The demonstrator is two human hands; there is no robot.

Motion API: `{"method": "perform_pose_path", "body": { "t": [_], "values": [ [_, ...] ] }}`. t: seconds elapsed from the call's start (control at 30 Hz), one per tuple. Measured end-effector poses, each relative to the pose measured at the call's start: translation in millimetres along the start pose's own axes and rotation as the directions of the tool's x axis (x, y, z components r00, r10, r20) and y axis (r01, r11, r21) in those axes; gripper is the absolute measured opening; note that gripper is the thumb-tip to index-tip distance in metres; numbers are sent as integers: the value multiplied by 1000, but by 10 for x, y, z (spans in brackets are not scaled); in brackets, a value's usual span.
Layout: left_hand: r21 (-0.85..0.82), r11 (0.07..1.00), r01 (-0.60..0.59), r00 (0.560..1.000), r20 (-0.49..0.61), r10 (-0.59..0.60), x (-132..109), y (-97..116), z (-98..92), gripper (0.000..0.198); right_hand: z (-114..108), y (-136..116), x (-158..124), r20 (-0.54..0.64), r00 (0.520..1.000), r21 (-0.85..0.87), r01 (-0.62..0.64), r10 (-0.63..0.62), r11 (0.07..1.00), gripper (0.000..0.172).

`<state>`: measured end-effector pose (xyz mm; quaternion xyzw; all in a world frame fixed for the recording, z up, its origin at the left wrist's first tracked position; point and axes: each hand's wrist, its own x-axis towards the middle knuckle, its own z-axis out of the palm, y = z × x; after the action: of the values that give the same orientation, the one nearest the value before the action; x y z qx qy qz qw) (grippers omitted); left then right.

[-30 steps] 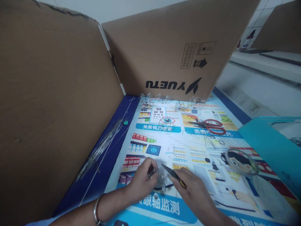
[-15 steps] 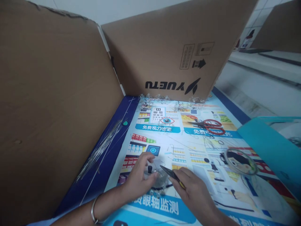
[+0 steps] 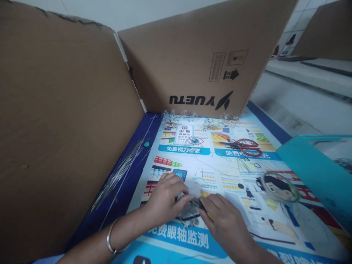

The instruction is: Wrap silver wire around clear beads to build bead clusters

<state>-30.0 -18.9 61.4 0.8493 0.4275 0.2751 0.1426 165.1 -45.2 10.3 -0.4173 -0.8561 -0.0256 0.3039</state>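
Note:
My left hand (image 3: 166,196) is closed in a pinch on a small clear beaded piece with thin wire (image 3: 188,212) that rests on the printed poster mat (image 3: 192,161). My right hand (image 3: 222,220) is closed round dark pliers with a yellow grip (image 3: 198,204). The plier tip meets the beaded piece right at my left fingertips. Both hands touch over the lower middle of the mat. A metal bangle (image 3: 111,240) circles my left wrist.
Cardboard walls stand to the left (image 3: 60,121) and at the back (image 3: 198,58). A bundle of thin wires (image 3: 118,174) lies along the blue border. Red scissors (image 3: 247,146), a round clear lid (image 3: 279,187) and a teal box (image 3: 319,172) sit to the right.
My hands have closed together: the left moved right and down onto the beaded piece, and the pliers swung left until their tip reached my left fingertips.

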Motion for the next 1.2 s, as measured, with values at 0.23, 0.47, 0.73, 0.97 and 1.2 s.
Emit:
{"method": "perform_pose_path", "body": {
  "t": [0.23,0.47,0.73,0.97,1.2],
  "values": [
    [-57,998,27,998,66,-23,-23,-12,-6,13,-18,-12,13,6,1000,-25,-1,1,1000,25],
    [-139,989,55,997,69,-45,-56,-63,-55,11,-26,75,-38,41,999,-49,5,-3,999,32],
    [-171,985,31,996,84,-17,-49,-81,-91,15,-80,199,-92,111,994,-25,16,-14,1000,37],
    [-145,986,-81,993,78,93,-33,-100,-70,15,-85,212,-18,177,984,-35,29,-22,999,27],
    [-79,982,-169,982,73,174,-27,-174,-62,14,-101,202,-6,199,979,-59,65,-52,996,15]
  ]
}}
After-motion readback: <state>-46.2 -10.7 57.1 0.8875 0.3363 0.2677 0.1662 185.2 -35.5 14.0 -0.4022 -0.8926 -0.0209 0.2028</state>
